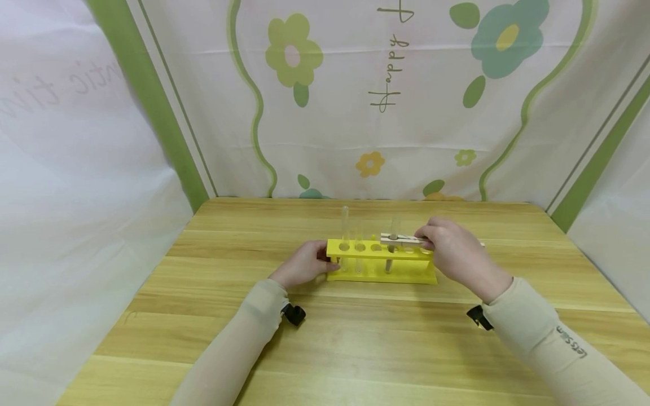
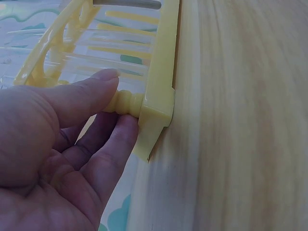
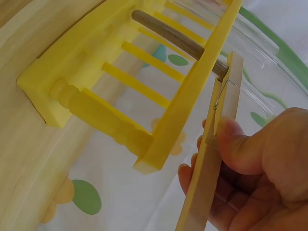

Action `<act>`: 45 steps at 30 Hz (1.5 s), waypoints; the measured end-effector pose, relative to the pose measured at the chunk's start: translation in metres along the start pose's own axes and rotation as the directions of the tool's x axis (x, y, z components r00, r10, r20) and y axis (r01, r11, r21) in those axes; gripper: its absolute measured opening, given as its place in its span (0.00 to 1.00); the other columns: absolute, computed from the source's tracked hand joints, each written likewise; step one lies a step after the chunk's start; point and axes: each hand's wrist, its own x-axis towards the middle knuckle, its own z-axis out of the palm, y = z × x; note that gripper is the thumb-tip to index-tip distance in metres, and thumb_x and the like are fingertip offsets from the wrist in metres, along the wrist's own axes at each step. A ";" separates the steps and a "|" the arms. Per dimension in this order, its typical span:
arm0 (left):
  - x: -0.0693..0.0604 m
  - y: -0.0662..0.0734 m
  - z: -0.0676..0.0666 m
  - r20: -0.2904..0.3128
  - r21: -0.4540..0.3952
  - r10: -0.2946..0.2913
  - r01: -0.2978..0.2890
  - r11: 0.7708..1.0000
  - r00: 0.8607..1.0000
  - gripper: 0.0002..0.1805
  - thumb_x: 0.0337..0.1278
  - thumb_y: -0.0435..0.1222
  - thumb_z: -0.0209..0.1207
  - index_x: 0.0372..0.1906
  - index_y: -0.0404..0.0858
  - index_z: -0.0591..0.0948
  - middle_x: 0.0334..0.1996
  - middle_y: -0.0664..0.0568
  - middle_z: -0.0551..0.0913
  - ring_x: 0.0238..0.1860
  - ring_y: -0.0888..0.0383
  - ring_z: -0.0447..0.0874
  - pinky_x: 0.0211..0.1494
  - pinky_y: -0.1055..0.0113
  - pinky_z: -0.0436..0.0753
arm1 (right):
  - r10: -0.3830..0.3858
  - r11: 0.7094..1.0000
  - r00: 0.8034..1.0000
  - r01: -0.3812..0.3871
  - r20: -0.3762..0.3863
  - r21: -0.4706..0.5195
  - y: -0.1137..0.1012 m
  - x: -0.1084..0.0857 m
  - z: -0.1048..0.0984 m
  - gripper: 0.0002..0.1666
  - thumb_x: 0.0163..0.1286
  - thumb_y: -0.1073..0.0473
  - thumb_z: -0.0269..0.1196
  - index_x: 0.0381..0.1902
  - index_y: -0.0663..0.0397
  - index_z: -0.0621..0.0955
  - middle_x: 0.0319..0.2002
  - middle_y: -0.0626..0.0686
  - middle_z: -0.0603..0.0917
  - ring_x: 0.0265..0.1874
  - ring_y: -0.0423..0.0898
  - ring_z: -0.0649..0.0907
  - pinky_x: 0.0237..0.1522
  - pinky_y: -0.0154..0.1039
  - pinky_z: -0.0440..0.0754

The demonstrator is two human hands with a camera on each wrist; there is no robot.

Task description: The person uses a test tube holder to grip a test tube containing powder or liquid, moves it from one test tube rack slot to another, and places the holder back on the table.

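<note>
A yellow test tube rack [image 1: 381, 278] stands on the table, holding two clear test tubes near its left end. Around its left post [image 2: 126, 102] the thumb and fingers of my left hand [image 1: 303, 264] are closed. My right hand [image 1: 459, 254] grips a wooden test tube clamp [image 3: 204, 178] with a metal spring. The clamp's jaws lie around another test tube [image 3: 168, 33], just above the rack's top plate. That tube sits in a hole of the rack, and its lower part holds something grey-brown. In the head view my right fingers hide part of the clamp.
The wood-grain table [image 1: 386, 349] stretches in front of and beside the rack. A white cloth with printed flowers [image 1: 335, 124] hangs behind the table's back edge, and pale cloth [image 1: 66, 186] hangs along the left side.
</note>
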 end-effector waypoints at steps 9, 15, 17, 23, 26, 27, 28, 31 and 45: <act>0.000 0.000 0.000 0.002 0.011 0.000 0.000 1.000 1.000 0.13 0.62 0.37 0.66 0.51 0.44 0.82 0.41 0.58 0.85 0.43 0.58 0.82 0.48 0.63 0.80 | -0.004 1.000 1.000 0.004 -0.002 0.006 0.002 -0.002 0.004 0.10 0.61 0.78 0.65 0.38 0.64 0.86 0.31 0.52 0.81 0.29 0.48 0.79 0.33 0.44 0.82; -0.001 0.001 0.000 0.004 0.001 0.007 -0.007 1.000 1.000 0.13 0.62 0.37 0.66 0.51 0.44 0.82 0.42 0.57 0.85 0.43 0.58 0.82 0.48 0.64 0.80 | -0.003 1.000 1.000 0.003 -0.010 0.002 0.002 -0.002 0.006 0.10 0.61 0.77 0.65 0.38 0.64 0.86 0.32 0.52 0.81 0.30 0.49 0.79 0.33 0.45 0.82; -0.001 0.001 0.000 0.004 0.001 0.010 -0.010 1.000 1.000 0.13 0.62 0.36 0.66 0.51 0.43 0.82 0.42 0.57 0.85 0.43 0.58 0.82 0.48 0.64 0.80 | -0.008 1.000 1.000 0.008 -0.015 -0.001 0.002 -0.003 0.006 0.10 0.61 0.77 0.65 0.38 0.64 0.86 0.32 0.52 0.81 0.30 0.49 0.80 0.33 0.45 0.82; -0.001 0.001 -0.001 0.002 0.002 0.012 -0.012 1.000 1.000 0.13 0.62 0.37 0.66 0.51 0.43 0.82 0.41 0.57 0.85 0.42 0.58 0.82 0.47 0.64 0.80 | -0.036 0.999 0.999 0.035 -0.034 -0.018 0.001 -0.003 0.008 0.10 0.60 0.78 0.66 0.38 0.65 0.86 0.32 0.53 0.82 0.30 0.50 0.80 0.33 0.44 0.82; -0.001 0.001 0.000 0.002 0.002 0.006 -0.006 1.000 1.000 0.13 0.62 0.37 0.66 0.51 0.44 0.82 0.40 0.57 0.85 0.41 0.57 0.81 0.46 0.63 0.80 | -0.040 0.999 0.998 0.039 -0.042 -0.024 0.001 -0.003 0.008 0.09 0.60 0.78 0.66 0.37 0.65 0.86 0.32 0.54 0.82 0.30 0.50 0.81 0.33 0.44 0.82; -0.001 0.001 0.000 0.003 0.001 0.003 -0.003 1.000 1.000 0.13 0.62 0.37 0.66 0.51 0.44 0.82 0.40 0.57 0.85 0.41 0.57 0.81 0.46 0.63 0.80 | -0.038 0.999 0.998 0.037 -0.043 -0.025 0.001 -0.003 0.008 0.09 0.60 0.78 0.66 0.37 0.65 0.86 0.32 0.54 0.82 0.30 0.50 0.81 0.33 0.44 0.82; -0.001 0.001 0.000 0.004 0.000 0.002 -0.002 1.000 1.000 0.13 0.62 0.37 0.66 0.51 0.44 0.82 0.40 0.57 0.85 0.41 0.57 0.81 0.46 0.63 0.80 | -0.036 0.999 0.998 0.035 -0.045 -0.025 0.001 -0.003 0.008 0.08 0.60 0.77 0.67 0.37 0.66 0.86 0.31 0.54 0.82 0.30 0.50 0.81 0.33 0.44 0.82; -0.001 0.000 0.000 0.006 -0.001 0.001 -0.001 1.000 1.000 0.13 0.62 0.37 0.66 0.51 0.45 0.82 0.41 0.57 0.85 0.41 0.57 0.81 0.46 0.63 0.80 | -0.027 0.999 0.998 0.025 -0.049 -0.029 0.000 -0.003 0.006 0.08 0.60 0.76 0.67 0.37 0.66 0.86 0.31 0.54 0.82 0.30 0.50 0.81 0.32 0.43 0.82; 0.000 -0.001 0.000 0.002 -0.008 0.018 -0.018 1.000 1.000 0.12 0.62 0.36 0.66 0.50 0.43 0.82 0.40 0.55 0.84 0.41 0.57 0.81 0.45 0.64 0.80 | 0.001 1.000 0.998 -0.002 -0.060 -0.024 -0.006 0.000 -0.007 0.09 0.61 0.77 0.66 0.39 0.68 0.86 0.32 0.56 0.82 0.32 0.52 0.83 0.35 0.46 0.84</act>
